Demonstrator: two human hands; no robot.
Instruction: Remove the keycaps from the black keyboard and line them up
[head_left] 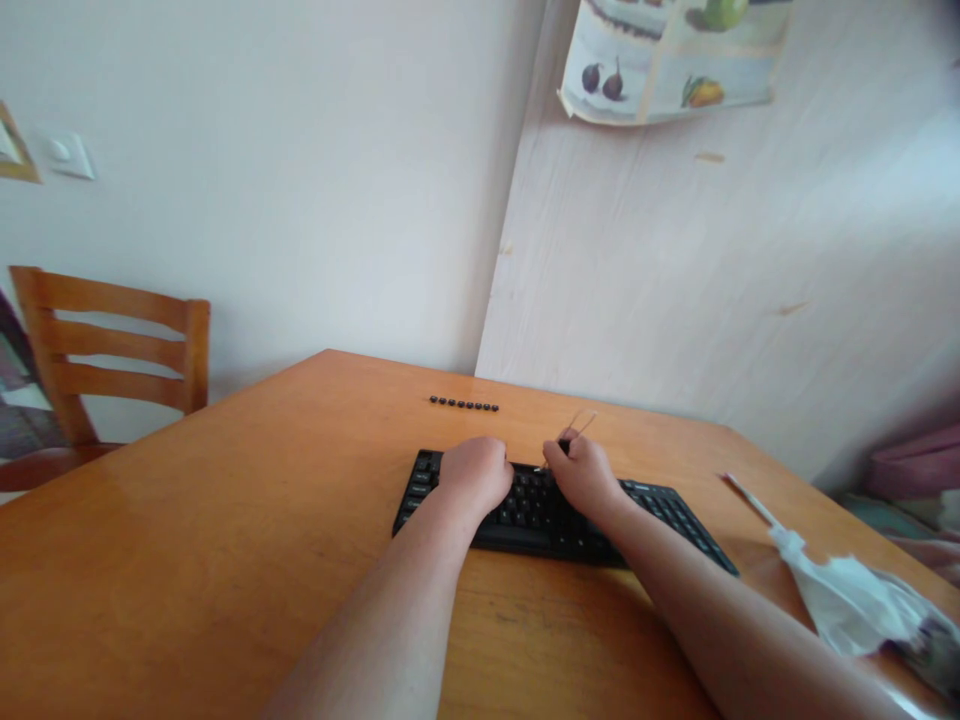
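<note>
A black keyboard (525,540) lies flat on the wooden table, partly covered by both hands and forearms. My left hand (476,470) is closed, resting over the left half of the keys; what its fingers hold, if anything, is hidden. Over the upper middle of the keyboard, my right hand (583,475) is closed around a wire keycap puller (585,420), whose thin loops stick up above the fist. A small dark piece shows by the right thumb; I cannot tell if it is a keycap or the handle. Behind the keyboard, several black keycaps (461,404) stand in a straight row.
The wooden table (225,540) reaches back to the wall. On its right side lie a thin stick (750,498) and a crumpled white plastic bag (847,590). A wooden chair (120,340) stands at the left. A fruit poster (675,60) hangs on the wall.
</note>
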